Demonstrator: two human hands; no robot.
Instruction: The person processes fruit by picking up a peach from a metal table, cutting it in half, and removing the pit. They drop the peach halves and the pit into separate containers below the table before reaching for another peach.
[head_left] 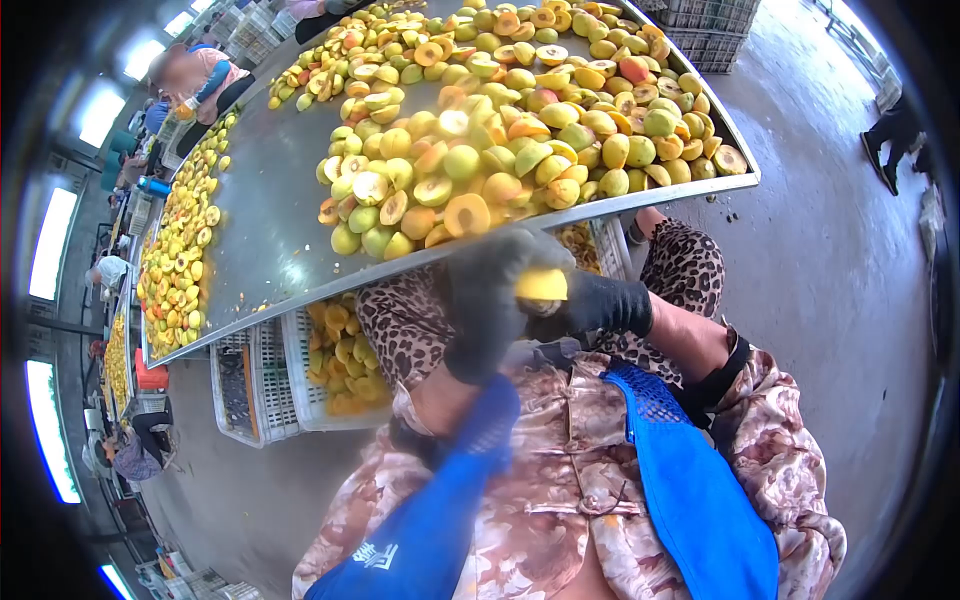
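Observation:
My left hand [485, 295], in a grey glove blurred by motion, is closed around a yellow fruit piece [541, 285] in front of my lap. My right hand [603, 306], in a dark glove, meets it from the right, its fingers closed just under the fruit; a small roundish thing shows there, too unclear to name. Just beyond both hands runs the metal edge of a table [270, 215], which bears a large heap of halved yellow and green fruit [462, 162].
Under the table edge stand a white crate of fruit pieces [345, 355] and another white crate [240, 390]. More fruit [180, 265] lies along the table's left side. A person [205, 80] works at the upper left. Stacked crates [705, 30] stand beyond the table.

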